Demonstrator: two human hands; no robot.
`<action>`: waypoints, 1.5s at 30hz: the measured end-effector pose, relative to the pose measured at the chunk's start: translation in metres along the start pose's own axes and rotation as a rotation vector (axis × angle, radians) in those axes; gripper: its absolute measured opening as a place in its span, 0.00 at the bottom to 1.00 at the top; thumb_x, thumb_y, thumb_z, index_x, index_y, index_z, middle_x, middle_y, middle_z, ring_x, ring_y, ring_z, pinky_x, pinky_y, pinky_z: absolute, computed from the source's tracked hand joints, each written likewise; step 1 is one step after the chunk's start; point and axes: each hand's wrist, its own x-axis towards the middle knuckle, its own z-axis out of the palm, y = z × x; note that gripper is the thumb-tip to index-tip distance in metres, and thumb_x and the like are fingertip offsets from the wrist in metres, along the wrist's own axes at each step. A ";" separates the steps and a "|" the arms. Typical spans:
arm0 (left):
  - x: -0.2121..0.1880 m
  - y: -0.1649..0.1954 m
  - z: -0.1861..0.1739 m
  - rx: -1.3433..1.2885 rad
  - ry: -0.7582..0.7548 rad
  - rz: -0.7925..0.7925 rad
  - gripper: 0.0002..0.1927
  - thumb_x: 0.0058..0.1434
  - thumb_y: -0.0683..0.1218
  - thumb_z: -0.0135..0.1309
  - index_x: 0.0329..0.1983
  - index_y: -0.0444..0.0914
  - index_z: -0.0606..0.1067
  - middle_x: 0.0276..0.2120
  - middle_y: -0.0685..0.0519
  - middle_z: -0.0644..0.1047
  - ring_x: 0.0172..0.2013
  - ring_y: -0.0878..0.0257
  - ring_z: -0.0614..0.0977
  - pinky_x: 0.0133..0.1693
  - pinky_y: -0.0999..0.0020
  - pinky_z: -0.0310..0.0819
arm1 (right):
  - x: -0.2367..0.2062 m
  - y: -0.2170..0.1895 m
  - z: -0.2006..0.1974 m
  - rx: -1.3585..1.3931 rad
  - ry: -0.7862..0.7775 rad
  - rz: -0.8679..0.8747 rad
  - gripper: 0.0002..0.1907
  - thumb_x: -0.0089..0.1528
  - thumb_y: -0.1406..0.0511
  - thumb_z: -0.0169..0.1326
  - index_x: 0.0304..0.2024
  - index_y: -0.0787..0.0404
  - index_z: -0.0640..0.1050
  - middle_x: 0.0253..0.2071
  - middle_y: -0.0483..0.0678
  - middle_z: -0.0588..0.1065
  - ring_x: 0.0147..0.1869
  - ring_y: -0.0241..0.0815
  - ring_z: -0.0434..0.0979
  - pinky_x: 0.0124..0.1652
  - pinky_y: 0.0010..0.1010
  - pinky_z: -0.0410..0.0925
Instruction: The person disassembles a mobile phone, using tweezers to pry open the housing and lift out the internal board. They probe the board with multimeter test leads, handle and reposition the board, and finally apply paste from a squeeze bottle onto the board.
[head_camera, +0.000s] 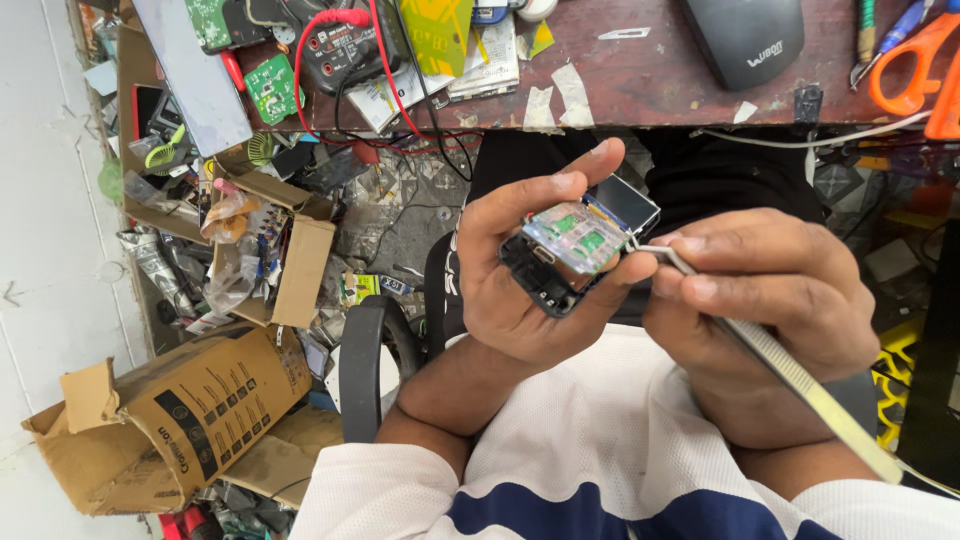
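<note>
— Along the far edge, what lies on the tabletop (640, 90)?
— A grey mouse (745, 35), orange scissors (915, 60).
— Nearer?
— Left hand (520, 275) grips a small opened device (575, 245), circuit board up. Right hand (770, 290) pinches metal tweezers (790, 370), tip touching the board's right edge.

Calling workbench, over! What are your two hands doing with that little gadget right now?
Left hand grips small opened device. Right hand pinches metal tweezers, tip at the device's edge. Nothing blocking, over.
</note>
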 end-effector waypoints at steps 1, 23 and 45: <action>-0.001 0.001 -0.001 -0.012 -0.002 -0.035 0.21 0.65 0.42 0.69 0.55 0.32 0.72 0.61 0.54 0.66 0.62 0.49 0.80 0.56 0.68 0.85 | 0.001 0.000 0.000 0.006 -0.002 0.008 0.15 0.66 0.74 0.66 0.44 0.55 0.72 0.47 0.48 0.75 0.49 0.44 0.85 0.47 0.30 0.82; -0.008 -0.014 0.012 -0.245 0.201 -0.106 0.11 0.67 0.34 0.65 0.47 0.32 0.75 0.54 0.50 0.74 0.54 0.51 0.84 0.57 0.63 0.83 | 0.009 0.027 0.010 0.336 0.108 0.143 0.10 0.66 0.80 0.63 0.40 0.66 0.76 0.42 0.56 0.78 0.41 0.43 0.83 0.43 0.29 0.78; -0.001 -0.017 -0.011 -0.467 -0.028 -0.377 0.06 0.75 0.32 0.57 0.52 0.24 0.75 0.59 0.47 0.72 0.53 0.62 0.83 0.56 0.72 0.81 | 0.035 0.033 0.008 0.289 -0.119 0.269 0.15 0.58 0.78 0.66 0.33 0.65 0.71 0.42 0.57 0.80 0.44 0.38 0.83 0.43 0.22 0.77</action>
